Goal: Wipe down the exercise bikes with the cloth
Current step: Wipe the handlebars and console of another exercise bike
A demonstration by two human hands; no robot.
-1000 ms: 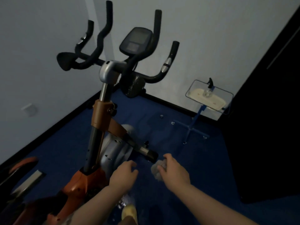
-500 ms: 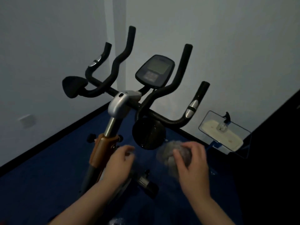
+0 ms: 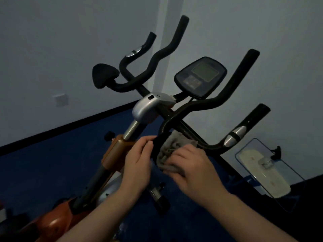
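Cloth: crumpled grey fabric cloth (image 3: 172,151), bunched into folds, pressed against the round black pad (image 3: 156,149) on the near right end of the handlebar, below the bend in the bar.
Right hand: my right hand (image 3: 194,168) grips the cloth, fingers curled over its lower part, thumb side under it.
Left hand: my left hand (image 3: 138,163) holds the left edge of the same black pad, fingers curled round it, just beside the cloth.
Bike: orange-and-black exercise bike (image 3: 113,154) with a silver stem cap (image 3: 150,106), chrome post below it, black foam-covered handlebars (image 3: 206,103) rising in four curved arms, two with silver sensor bands.
Console: dark oval display console (image 3: 201,78) with a pale greenish screen, mounted between the bars, tilted toward me.
Left pad: matching black pad (image 3: 104,76) on the far left end, untouched.
Floor: blue carpet (image 3: 52,163), black skirting along grey walls.
Right background: clear-topped blue stand (image 3: 267,168), well apart from the bike.
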